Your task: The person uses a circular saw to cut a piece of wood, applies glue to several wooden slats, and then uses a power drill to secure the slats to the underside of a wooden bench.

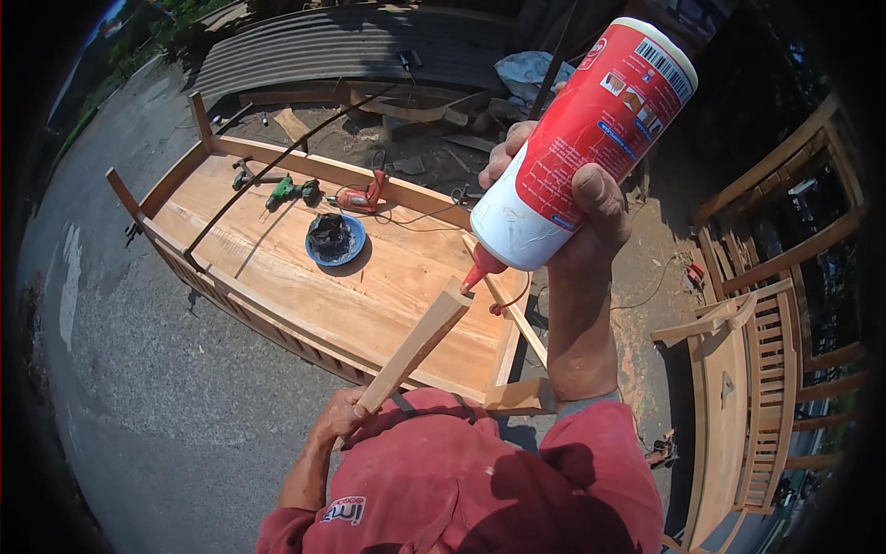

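Fingers on the left hand (pixel 340 415), lower left of centre, are curled shut around the bottom end of a wooden strip (pixel 415 349), though you can't really see how tight the tips press. Strip runs slanted up to the middle of the frame: squared-off, pale tan, bare wood, with a darker face down its right side. Right at its top end is a pointy red nozzle (pixel 481 266); can't tell if it's actually touching. That belongs to a chunky glue-type bottle (pixel 583 138) filling the upper right of centre, tipped nozzle-down, white at the shoulder with a few smudges, big red label with small pictures and a barcode, white base up top. Right hand (pixel 595 226) is wrapped round it, thumb pressed on the near side, other fingers behind, tips poking out left.
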{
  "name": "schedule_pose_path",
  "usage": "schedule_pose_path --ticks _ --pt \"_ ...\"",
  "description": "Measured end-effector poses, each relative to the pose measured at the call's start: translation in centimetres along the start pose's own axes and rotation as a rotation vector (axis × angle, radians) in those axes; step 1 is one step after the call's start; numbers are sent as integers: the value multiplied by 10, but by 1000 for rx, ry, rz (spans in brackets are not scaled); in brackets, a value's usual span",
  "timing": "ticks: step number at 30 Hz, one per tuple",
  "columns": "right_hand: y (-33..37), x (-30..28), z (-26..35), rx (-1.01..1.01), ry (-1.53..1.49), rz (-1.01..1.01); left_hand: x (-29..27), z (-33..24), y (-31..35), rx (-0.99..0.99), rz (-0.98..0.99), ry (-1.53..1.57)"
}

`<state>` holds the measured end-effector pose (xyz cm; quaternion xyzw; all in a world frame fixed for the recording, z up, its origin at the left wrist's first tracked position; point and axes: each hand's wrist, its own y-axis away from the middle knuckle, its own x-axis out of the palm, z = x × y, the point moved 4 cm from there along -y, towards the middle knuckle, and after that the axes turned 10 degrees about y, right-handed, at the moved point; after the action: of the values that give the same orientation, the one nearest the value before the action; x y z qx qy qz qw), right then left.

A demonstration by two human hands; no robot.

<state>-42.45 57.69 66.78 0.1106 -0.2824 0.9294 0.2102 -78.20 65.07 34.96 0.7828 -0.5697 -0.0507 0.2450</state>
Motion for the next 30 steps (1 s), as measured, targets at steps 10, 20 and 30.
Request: schedule_pose_path --ticks 10,20,30 --pt "-2 -2 -14 53 -33 -60 -4 13 3 25 -17 46" --pt "-14 17 -12 -41 -39 75 -10 25 7 26 -31 70" --pt "-19 17 -11 22 -34 109 -2 16 7 66 -29 54"
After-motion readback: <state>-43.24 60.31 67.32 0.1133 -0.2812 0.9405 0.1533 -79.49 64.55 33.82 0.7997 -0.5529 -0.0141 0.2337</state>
